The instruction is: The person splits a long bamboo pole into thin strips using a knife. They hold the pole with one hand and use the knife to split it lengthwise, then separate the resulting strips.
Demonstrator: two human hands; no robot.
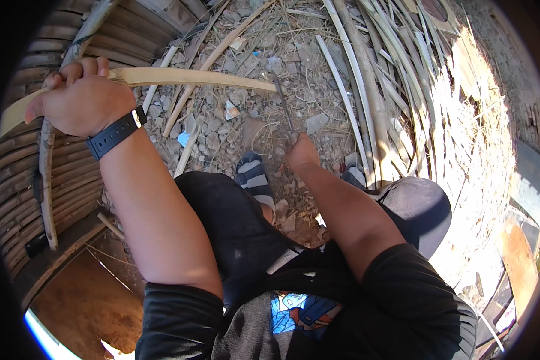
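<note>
My left hand point(81, 99), with a dark watch strap at its wrist, is closed round a long pale bamboo strip point(180, 77). The strip runs to the right at about hand height, and its far end meets a dark, narrow-bladed knife point(285, 108). My right hand point(302, 153) is closed round the knife's handle, low between my knees. The blade points away from me, seen nearly edge-on, its tip beside the strip's end. Whether the edge has entered the bamboo is too small to tell.
Gravel, stone chips and dry shavings cover the ground point(222, 129). A slatted bamboo wall point(72, 180) stands close on my left. Long split bamboo strips point(396, 78) lie heaped at the right, beside a sunlit pile of shavings point(474, 198). My sandalled foot point(255, 177) is just below the knife.
</note>
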